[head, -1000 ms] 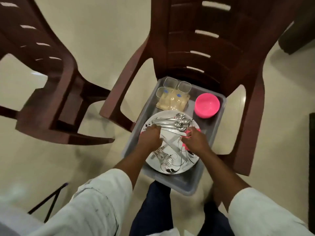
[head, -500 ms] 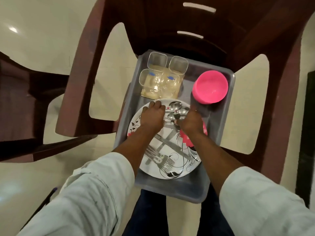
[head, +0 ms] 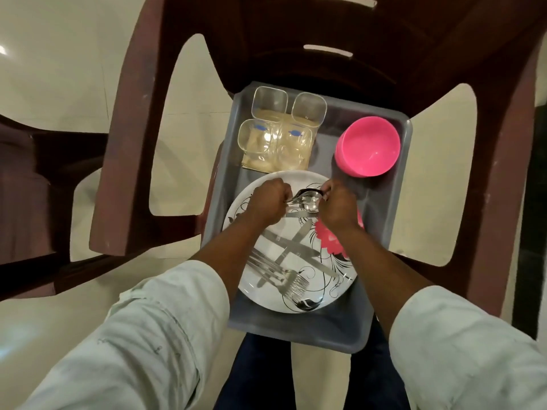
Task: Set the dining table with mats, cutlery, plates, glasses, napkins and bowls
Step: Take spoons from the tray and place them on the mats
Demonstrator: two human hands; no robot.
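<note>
A grey tray (head: 381,226) rests on a brown plastic chair's seat. In it lies a white plate (head: 325,288) with black swirls and a pink flower. Knives (head: 291,247) and forks (head: 284,278) lie on the plate. My left hand (head: 265,204) grips the handles of a bunch of spoons (head: 306,199) at the plate's far edge. My right hand (head: 337,207) holds the spoons' bowl ends from the other side. Several clear square glasses (head: 278,125) stand on beige napkins (head: 260,164) at the tray's far left. A pink bowl (head: 368,146) sits at the far right.
The brown chair (head: 296,39) has armrests on both sides of the tray and a slatted back beyond it. A second brown chair (head: 35,161) stands to the left on the pale tiled floor (head: 59,69). My legs in dark trousers (head: 260,377) are under the tray's near edge.
The camera has come closer to the tray. Both hands slid from the plate's middle to its far edge and gathered the spoons into a bunch between them.
</note>
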